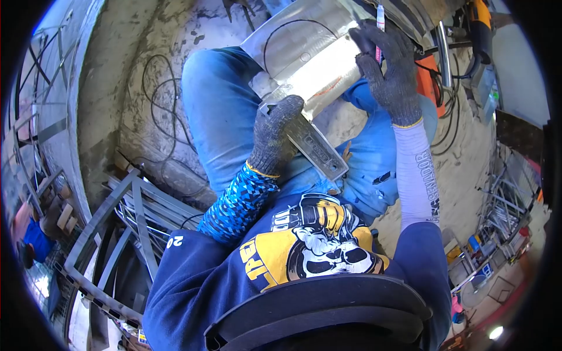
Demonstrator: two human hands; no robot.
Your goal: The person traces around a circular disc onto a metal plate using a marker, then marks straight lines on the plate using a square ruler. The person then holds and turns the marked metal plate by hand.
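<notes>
My left hand (pixel 276 136), in a dark knit glove, is closed around a flat grey metal bar (pixel 318 151) with raised lettering and a hole near its end. The bar slants down over my lap; its far end is hidden by the glove. My right hand (pixel 391 73), also gloved, has a white and red marker (pixel 380 29) between its fingers, standing roughly upright. Both hands are at a shiny bent metal sheet (pixel 322 73) lying across my legs. Reddish marks show on the sheet's surface. Right-hand fingertips are by its far right edge.
A thin black cable (pixel 153 99) loops over the dusty floor at left. Welded metal frames (pixel 137 216) stand close to my left side. An orange and black power tool (pixel 481 26) is at upper right, near an orange object (pixel 430 82) and more cables.
</notes>
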